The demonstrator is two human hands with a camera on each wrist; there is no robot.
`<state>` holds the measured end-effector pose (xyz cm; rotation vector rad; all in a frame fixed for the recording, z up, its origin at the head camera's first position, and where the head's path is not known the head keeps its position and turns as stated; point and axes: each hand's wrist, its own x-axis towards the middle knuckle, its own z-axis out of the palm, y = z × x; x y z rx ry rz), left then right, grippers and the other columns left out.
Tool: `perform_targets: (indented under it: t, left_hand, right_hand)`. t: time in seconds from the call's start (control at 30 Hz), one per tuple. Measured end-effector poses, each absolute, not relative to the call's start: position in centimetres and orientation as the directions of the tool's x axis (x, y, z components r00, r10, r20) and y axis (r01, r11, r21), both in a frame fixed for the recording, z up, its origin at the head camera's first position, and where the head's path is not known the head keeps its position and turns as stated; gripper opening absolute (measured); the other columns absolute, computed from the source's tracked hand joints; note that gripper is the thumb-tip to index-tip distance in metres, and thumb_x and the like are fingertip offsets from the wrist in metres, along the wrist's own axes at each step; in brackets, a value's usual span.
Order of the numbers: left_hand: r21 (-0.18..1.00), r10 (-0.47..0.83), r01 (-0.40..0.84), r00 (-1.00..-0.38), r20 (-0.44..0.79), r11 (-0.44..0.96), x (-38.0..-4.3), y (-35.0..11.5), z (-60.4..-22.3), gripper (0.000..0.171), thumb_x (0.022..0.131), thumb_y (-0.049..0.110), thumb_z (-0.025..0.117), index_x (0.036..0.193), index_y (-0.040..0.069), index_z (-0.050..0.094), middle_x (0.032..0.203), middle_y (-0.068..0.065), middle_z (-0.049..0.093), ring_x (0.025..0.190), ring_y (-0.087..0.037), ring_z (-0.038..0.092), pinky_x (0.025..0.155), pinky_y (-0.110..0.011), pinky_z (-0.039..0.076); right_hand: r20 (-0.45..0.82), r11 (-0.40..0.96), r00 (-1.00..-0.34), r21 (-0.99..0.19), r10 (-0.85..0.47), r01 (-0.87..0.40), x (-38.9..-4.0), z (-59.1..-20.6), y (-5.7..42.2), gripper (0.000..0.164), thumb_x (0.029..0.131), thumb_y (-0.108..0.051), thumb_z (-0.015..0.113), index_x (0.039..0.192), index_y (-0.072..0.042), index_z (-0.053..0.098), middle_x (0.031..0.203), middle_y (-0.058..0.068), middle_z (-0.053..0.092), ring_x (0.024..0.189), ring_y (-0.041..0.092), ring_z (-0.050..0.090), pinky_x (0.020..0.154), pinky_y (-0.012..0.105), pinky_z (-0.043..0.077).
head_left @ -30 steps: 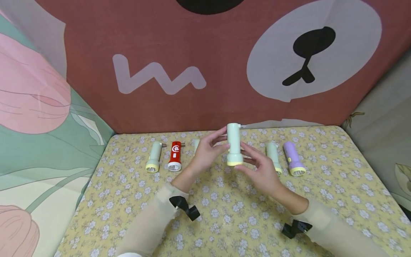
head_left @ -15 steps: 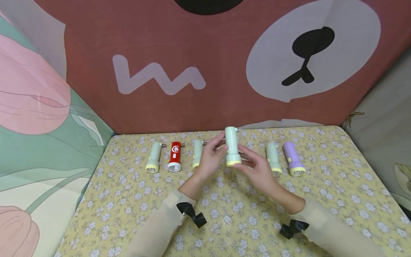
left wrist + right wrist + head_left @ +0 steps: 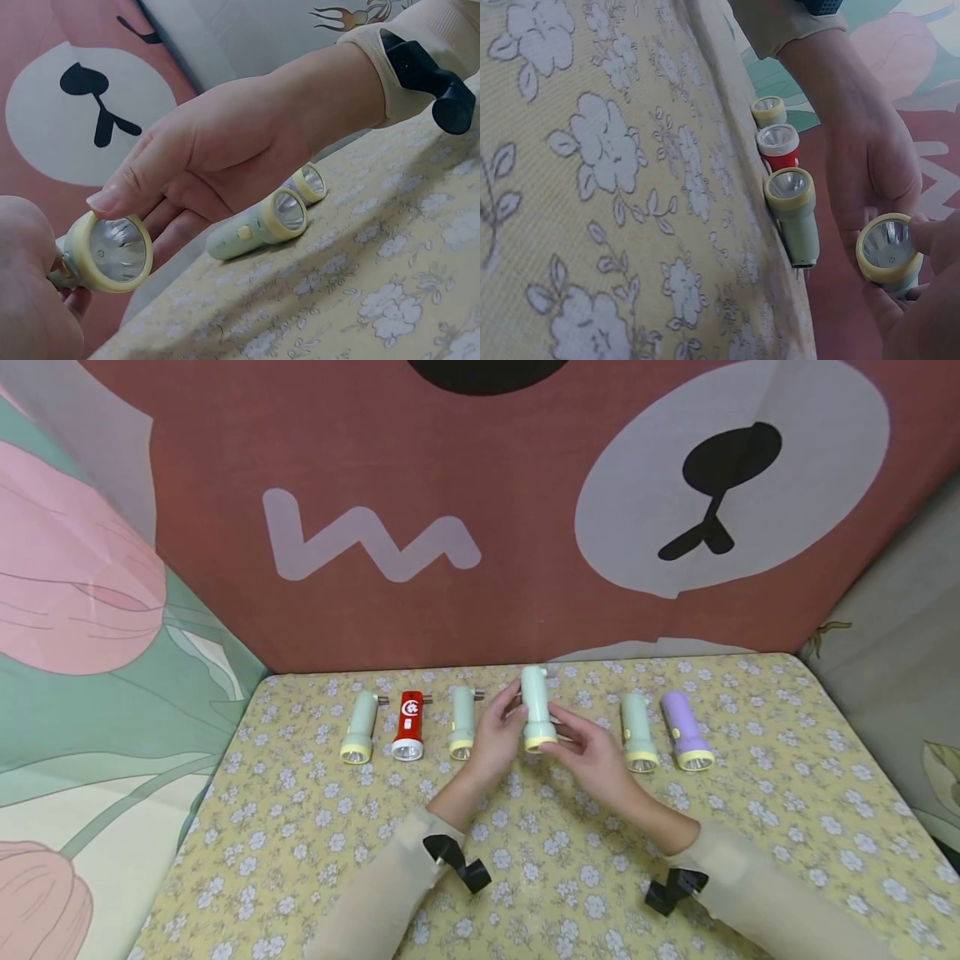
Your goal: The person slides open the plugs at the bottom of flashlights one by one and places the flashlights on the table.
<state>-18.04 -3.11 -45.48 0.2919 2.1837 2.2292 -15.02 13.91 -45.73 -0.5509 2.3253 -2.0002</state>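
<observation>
Both hands hold a pale green flashlight (image 3: pixel 536 706) with a yellow rim, its lens end toward the person and lowest in the head view. My left hand (image 3: pixel 497 735) grips the body from the left side. My right hand (image 3: pixel 596 756) pinches it from the right, thumb at the yellow rim (image 3: pixel 88 281) and fingers along the far side. In the right wrist view the clear lens (image 3: pixel 885 247) shows between the two hands. Just left of the left hand lies another green flashlight (image 3: pixel 462 718); a similar green flashlight (image 3: pixel 637 733) lies right of the right hand.
Farther left in the row are a red flashlight (image 3: pixel 409 718) with a white head and a green flashlight (image 3: pixel 362 722). A purple flashlight (image 3: pixel 684 727) lies at the right end. Beneath them is a yellow floral tablecloth (image 3: pixel 525 877); a red-brown bear-print cloth (image 3: pixel 495 527) hangs behind.
The held flashlight has come down toward the table and slightly left, with both hands. My left hand has shifted right and down, uncovering the green flashlight beside it.
</observation>
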Motion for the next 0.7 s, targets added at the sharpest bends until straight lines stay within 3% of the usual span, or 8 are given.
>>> perform_targets:
  t: [0.43,0.7]
  left_hand:
    - [0.998,0.079,0.034,-0.996,0.030,0.049,-18.7,-2.8,-47.4,0.049,0.107,0.004,0.045,0.155,0.000,0.037,0.151,-0.019,0.047,0.138,-0.030,0.047,0.116,-0.039,0.039]
    - [0.999,0.030,0.011,-1.000,0.009,0.052,-18.8,-2.4,-47.7,0.047,0.107,0.001,0.044,0.153,-0.005,0.037,0.151,-0.024,0.045,0.138,-0.035,0.046,0.117,-0.041,0.038]
  right_hand:
    - [0.152,0.155,-0.945,-0.967,-0.290,-0.203,-16.0,-47.5,13.5,0.062,0.096,-0.004,0.069,0.151,0.005,0.042,0.153,0.025,0.043,0.127,0.041,0.057,0.096,0.027,0.054]
    - [0.118,0.199,-0.947,-0.963,-0.300,-0.183,-16.5,-48.4,13.3,0.062,0.097,-0.007,0.068,0.151,0.005,0.041,0.152,0.026,0.044,0.126,0.041,0.058,0.095,0.030,0.056]
